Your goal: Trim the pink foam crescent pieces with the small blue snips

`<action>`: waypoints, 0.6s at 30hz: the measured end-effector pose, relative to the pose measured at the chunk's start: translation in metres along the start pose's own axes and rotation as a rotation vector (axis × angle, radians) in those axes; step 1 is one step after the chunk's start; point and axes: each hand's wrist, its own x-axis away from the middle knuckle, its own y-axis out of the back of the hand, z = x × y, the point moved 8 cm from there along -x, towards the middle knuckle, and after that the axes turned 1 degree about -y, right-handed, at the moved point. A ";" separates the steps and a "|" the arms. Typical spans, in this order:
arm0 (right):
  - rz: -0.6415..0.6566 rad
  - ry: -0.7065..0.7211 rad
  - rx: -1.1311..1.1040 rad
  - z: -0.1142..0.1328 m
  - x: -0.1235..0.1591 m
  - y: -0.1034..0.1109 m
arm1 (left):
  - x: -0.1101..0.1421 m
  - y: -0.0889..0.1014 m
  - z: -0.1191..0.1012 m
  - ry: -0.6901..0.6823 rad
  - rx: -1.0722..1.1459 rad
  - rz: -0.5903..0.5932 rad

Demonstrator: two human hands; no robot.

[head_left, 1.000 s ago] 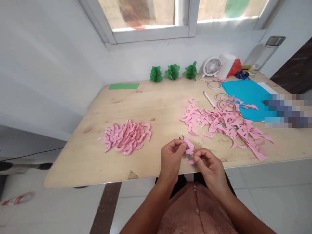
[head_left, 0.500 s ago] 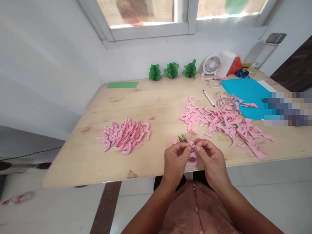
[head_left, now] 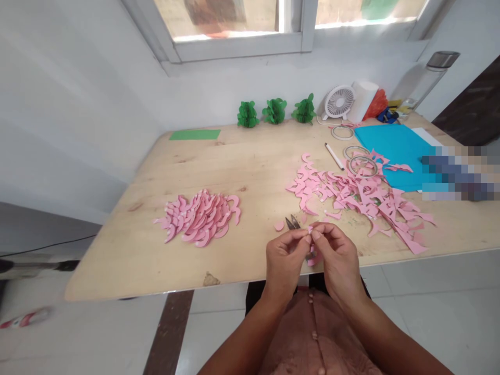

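Close to the table's front edge, my left hand [head_left: 287, 255] and my right hand [head_left: 339, 252] meet at the fingertips. Both are closed in a pinch on a small piece of pink paper [head_left: 310, 229], mostly covered by my fingers. Below it shows a curved pink paper strip [head_left: 311, 262]; whether it belongs to the same piece I cannot tell. Scissors [head_left: 292, 222] lie on the table under my hands, blades pointing away and handles largely hidden. A small round pink scrap [head_left: 278, 225] rests left of the blades.
A heap of curved pink cutouts [head_left: 207, 216] lies left, and pink scraps [head_left: 351, 192] spread to the right. Tape rolls [head_left: 363, 166], a marker [head_left: 335, 156] and blue sheets [head_left: 394, 138] are beyond. Along the wall stand green paper ornaments [head_left: 274, 111], a white fan [head_left: 339, 102] and a bottle [head_left: 432, 83].
My hands have come together, the right moving left and up to meet the left on the pink paper. The round scrap and more of the scissor blades have come into view.
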 end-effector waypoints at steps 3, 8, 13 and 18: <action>-0.027 -0.004 0.004 -0.002 0.001 0.002 | 0.001 -0.001 0.000 -0.007 0.016 0.001; -0.059 0.002 -0.017 -0.001 0.003 0.003 | 0.004 -0.003 0.000 -0.035 0.031 0.008; -0.065 0.027 -0.016 0.002 0.004 0.002 | 0.007 -0.003 0.002 -0.061 0.026 0.003; -0.070 0.045 0.007 0.002 0.004 0.002 | 0.009 -0.002 0.003 -0.095 -0.013 -0.020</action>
